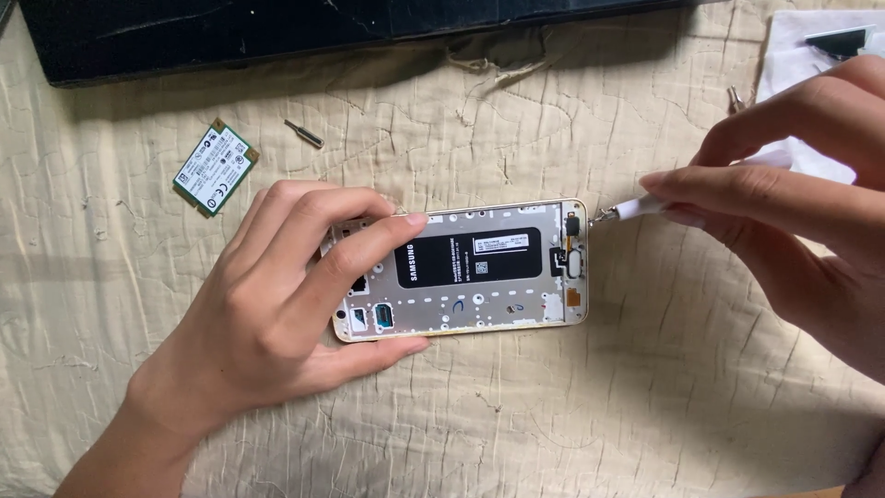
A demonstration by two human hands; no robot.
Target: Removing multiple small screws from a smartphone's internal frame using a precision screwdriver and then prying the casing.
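1. The opened phone (461,269) lies flat at the centre of the frame on a cream quilted cloth (553,406) that covers the surface. Its back cover is off, and its gold-edged frame holds a black battery (468,258), a small camera module at the lower left, and small parts at its right end.
2. The left hand (277,309) comes in from the lower left and is clamped on the left end of the phone, fingers over the top edge and thumb against the bottom edge.
3. The right hand (784,198) enters from the right edge, its fingertips pinched together on a thin white-handled tool (631,210). The tool's metal tip touches the upper right corner of the phone's frame.
4. A small green circuit card (215,167) lies in the upper left of the frame, well apart from the phone, with a short metal screwdriver bit (303,134) just to its right.
5. A dark flat device (277,32) runs along the top edge.
6. A white paper (802,55) sits in the upper right corner with a dark piece (837,41) on it.
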